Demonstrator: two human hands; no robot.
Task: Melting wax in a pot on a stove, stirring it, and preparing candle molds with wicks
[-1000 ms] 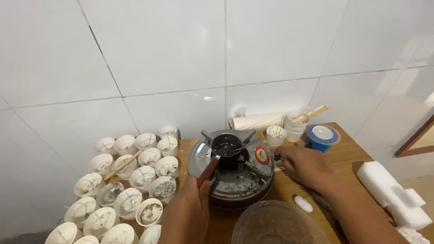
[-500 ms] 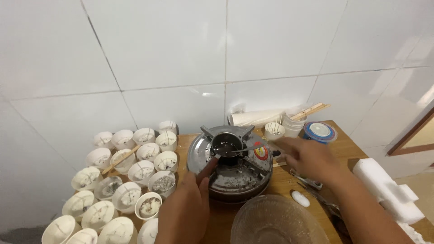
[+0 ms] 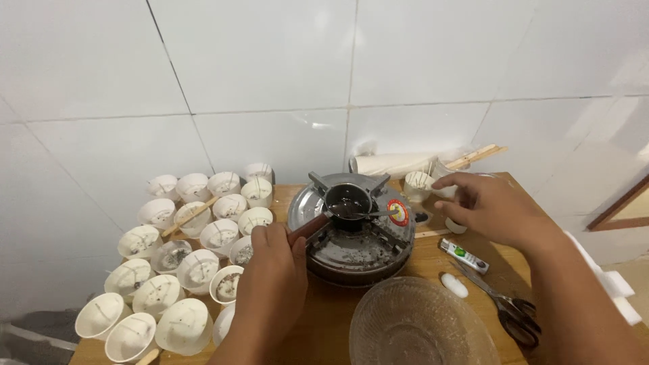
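Two hands over a crowded wooden table (image 3: 534, 203) pushed against the white tiled wall (image 3: 270, 67); hardly any bare wood, only a strip near the right edge and a patch at the near edge between bowl and cups. Left hand (image 3: 274, 280) is wrapped around the reddish-brown handle (image 3: 307, 228) of one small dark melting pot (image 3: 348, 201), which sits on the prongs of one round metal stove (image 3: 358, 233) at table centre; dark liquid in the pot, and a thin metal stirrer (image 3: 375, 214) rests across its rim. Right hand (image 3: 490, 206) hovers at the far right with fingers curled loosely around a small white cup (image 3: 419, 184); contact unclear, cannot tell if it grips. Roughly twenty white paper cups (image 3: 182, 270) with wicks pack the left side, right up to the left and near edges, touching each other; one wooden stick (image 3: 193, 215) lies across the far ones. One clear glass bowl (image 3: 422, 328) sits at the near edge just in front of the stove, boxing in the left wrist. Right of the stove: one lighter (image 3: 465, 255), one pair of scissors (image 3: 507, 304), one white oval lump (image 3: 454, 285), all lying apart. Far side: one paper roll (image 3: 392, 164) on its side against the wall, a few wooden sticks (image 3: 476, 155) poking out behind the right hand.
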